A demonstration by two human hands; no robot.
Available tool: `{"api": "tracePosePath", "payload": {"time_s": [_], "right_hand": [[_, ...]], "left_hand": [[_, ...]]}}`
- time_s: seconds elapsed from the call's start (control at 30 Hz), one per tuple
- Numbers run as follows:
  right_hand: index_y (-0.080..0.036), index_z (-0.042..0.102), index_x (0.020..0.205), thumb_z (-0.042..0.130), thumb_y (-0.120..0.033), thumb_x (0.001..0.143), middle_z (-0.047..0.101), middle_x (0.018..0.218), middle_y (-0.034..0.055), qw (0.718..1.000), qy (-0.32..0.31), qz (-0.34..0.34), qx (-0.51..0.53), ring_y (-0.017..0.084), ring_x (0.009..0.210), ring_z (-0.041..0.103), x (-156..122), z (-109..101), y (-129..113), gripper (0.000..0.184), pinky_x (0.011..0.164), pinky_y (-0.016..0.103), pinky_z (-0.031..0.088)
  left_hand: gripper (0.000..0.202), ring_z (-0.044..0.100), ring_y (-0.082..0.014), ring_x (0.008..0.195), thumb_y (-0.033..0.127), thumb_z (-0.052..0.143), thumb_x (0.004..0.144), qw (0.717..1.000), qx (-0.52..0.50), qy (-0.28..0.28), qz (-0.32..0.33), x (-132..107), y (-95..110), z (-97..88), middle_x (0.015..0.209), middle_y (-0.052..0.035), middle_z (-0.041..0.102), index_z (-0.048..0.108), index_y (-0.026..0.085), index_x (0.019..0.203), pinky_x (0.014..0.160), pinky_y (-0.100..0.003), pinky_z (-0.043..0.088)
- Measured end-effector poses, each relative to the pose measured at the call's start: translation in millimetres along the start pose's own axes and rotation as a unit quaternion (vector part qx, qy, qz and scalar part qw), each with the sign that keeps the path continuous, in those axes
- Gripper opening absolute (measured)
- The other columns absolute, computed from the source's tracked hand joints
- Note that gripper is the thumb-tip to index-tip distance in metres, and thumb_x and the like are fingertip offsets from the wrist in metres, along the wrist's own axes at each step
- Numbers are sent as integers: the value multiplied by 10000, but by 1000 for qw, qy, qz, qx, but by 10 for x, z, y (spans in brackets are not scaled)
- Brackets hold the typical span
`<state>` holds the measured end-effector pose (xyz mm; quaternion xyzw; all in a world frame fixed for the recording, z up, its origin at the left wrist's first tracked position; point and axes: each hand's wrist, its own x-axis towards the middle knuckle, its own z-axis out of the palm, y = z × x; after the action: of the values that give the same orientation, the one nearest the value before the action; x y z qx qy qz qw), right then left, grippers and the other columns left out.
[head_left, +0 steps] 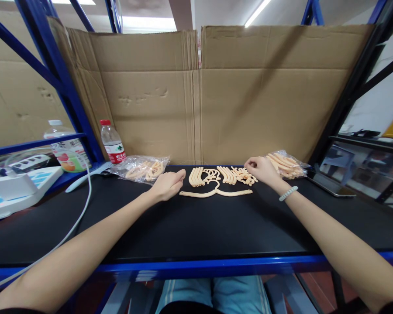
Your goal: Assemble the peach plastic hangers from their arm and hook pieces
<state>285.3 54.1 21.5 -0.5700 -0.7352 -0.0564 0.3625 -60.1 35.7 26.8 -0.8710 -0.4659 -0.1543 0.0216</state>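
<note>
Several peach-coloured curved plastic parts (227,174) lie in groups on the black bench top (196,222), with a hanger-shaped piece (216,192) in front of them. My left hand (167,184) rests on the bench just left of the parts, fingers loosely curled and holding nothing that I can see. My right hand (262,169) sits at the right end of the row, fingers pinched together over the small parts there; what they grip is hidden. A clear bag of parts (286,165) lies right of that hand, and another bag (144,168) left of my left hand.
Cardboard sheets (199,91) wall off the back of the bench. A water bottle with a red cap (112,141) stands at the back left beside a blue rack post (68,87). A white cable (81,205) and white device (16,187) lie left; a dark tray (334,185) right.
</note>
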Motion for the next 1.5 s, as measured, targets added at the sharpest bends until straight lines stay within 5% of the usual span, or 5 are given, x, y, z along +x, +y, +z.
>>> {"api": "tracePosePath", "payload": {"time_s": [1.03, 1.5], "right_hand": [[-154, 680, 692, 484, -176, 734, 658, 614, 37, 1000, -21, -13, -6, 142, 545, 558, -6, 47, 15, 201, 523, 244, 358], [-161, 669, 695, 489, -160, 732, 659, 620, 32, 999, -34, -11, 6, 141, 548, 563, -15, 63, 10, 184, 541, 240, 383]], "left_hand": [[36, 500, -203, 589, 257, 335, 830, 999, 49, -2, -20, 1, 29, 13, 595, 19, 478, 345, 222, 832, 599, -301, 317], [92, 553, -218, 597, 246, 309, 863, 997, 61, -15, -34, 10, 33, 53, 629, 2, 543, 365, 214, 928, 593, -299, 350]]}}
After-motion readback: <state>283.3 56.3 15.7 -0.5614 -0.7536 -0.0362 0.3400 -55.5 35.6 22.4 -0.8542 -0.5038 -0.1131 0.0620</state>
